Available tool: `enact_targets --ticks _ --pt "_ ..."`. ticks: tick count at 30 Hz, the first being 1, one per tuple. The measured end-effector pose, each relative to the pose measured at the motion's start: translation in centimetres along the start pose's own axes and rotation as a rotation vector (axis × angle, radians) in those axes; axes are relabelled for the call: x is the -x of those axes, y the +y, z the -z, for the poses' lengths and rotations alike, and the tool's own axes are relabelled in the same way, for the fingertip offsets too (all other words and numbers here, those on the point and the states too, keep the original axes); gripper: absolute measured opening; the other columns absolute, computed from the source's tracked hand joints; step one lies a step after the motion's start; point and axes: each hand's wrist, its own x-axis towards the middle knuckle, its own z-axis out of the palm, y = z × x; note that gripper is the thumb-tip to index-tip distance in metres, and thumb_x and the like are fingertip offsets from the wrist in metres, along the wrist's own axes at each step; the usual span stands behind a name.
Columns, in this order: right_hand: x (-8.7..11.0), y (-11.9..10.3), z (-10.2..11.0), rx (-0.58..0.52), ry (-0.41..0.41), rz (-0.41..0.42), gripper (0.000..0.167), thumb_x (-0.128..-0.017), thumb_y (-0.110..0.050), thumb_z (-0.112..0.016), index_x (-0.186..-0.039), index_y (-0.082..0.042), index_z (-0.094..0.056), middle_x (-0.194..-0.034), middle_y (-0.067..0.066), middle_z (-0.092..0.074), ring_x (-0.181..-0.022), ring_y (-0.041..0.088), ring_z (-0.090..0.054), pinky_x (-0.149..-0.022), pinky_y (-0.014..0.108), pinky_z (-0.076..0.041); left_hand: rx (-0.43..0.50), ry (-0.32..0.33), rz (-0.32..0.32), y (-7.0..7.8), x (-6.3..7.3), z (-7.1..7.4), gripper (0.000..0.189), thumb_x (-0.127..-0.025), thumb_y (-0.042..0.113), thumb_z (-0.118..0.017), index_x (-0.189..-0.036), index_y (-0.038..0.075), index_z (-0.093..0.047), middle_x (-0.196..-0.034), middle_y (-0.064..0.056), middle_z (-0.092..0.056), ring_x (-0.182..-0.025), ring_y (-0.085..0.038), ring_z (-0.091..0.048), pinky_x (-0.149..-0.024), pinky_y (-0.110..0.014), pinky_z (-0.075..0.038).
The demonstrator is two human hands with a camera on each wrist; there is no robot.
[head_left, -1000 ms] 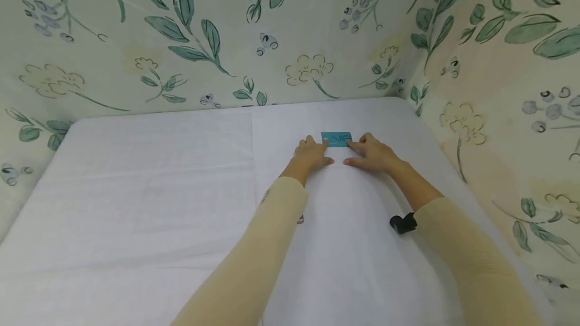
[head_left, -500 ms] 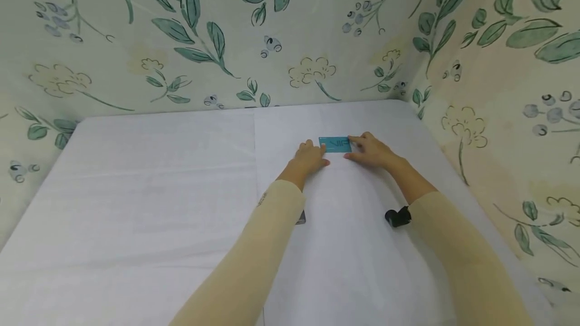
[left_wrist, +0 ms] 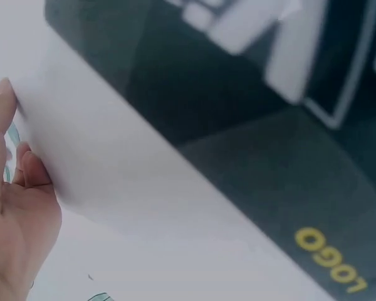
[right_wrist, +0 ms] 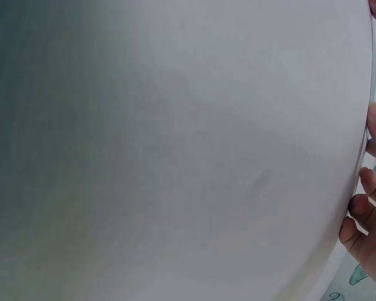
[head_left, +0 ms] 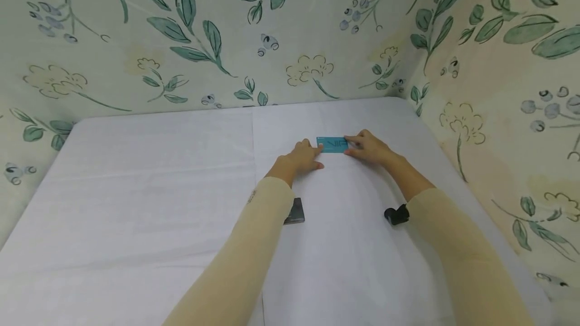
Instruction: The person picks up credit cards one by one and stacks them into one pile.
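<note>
A blue card (head_left: 332,148) with dark lettering that reads like "VIP" lies on the white cloth, toward the far right in the head view. My left hand (head_left: 301,157) touches its left end with the index fingertip, the thumb apart below. From the other side my right hand (head_left: 370,148) holds the right end, index fingertip at the upper corner and thumb at the lower one. Both palms face down in the head view. In the left wrist view the left hand (left_wrist: 19,213) shows palm and fingers; in the right wrist view the right hand (right_wrist: 373,219) is partly cut off.
A dark flat piece (head_left: 296,212) lies on the cloth, partly under the left sleeve; yellow "LOGO" letters (left_wrist: 331,260) show on it up close. A small black object (head_left: 396,214) is at the right sleeve. Leaf-patterned walls (head_left: 308,34) border the table (head_left: 158,190).
The card has slid a little left and toward me, both hands moving along. The right index has shifted to the card's corner. More of the dark piece shows beside the left sleeve.
</note>
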Motion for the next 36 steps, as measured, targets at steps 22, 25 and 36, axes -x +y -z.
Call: enact_targets --ticks 22,25,36 --pt "0.2 -0.4 0.1 -0.145 0.024 0.001 0.066 -0.085 -0.042 -0.067 -0.139 -0.012 -0.046 -0.114 0.016 -0.044 -0.097 0.027 -0.042 -0.08 0.038 -0.038 0.203 0.099 0.086 -0.5 -0.3 0.1 0.071 -0.092 0.037 -0.057 -0.15 0.013 -0.024 -0.117 -0.009 -0.046 -0.101 -0.018 -0.044 -0.092 -0.03 -0.04" --pt "0.4 -0.3 0.0 -0.216 0.034 0.001 0.064 -0.084 -0.037 -0.071 -0.137 -0.01 -0.049 -0.111 0.016 -0.045 -0.092 0.026 -0.04 -0.076 0.036 -0.035 0.232 0.119 0.085 -0.4 -0.3 -0.1 0.067 -0.092 0.035 -0.057 -0.149 0.014 -0.028 -0.117 -0.009 -0.046 -0.101 -0.018 -0.043 -0.091 -0.029 -0.04" --pt "1.1 0.1 -1.0 -0.323 0.064 0.059 0.057 -0.084 -0.027 -0.072 -0.132 -0.004 -0.053 -0.114 0.017 -0.052 -0.101 0.03 -0.044 -0.087 0.042 -0.038 0.449 0.184 0.036 -1.1 -0.4 -0.9 0.057 -0.085 0.019 -0.071 -0.138 0.009 -0.049 -0.104 -0.006 -0.051 -0.091 -0.015 -0.043 -0.08 -0.025 -0.038"
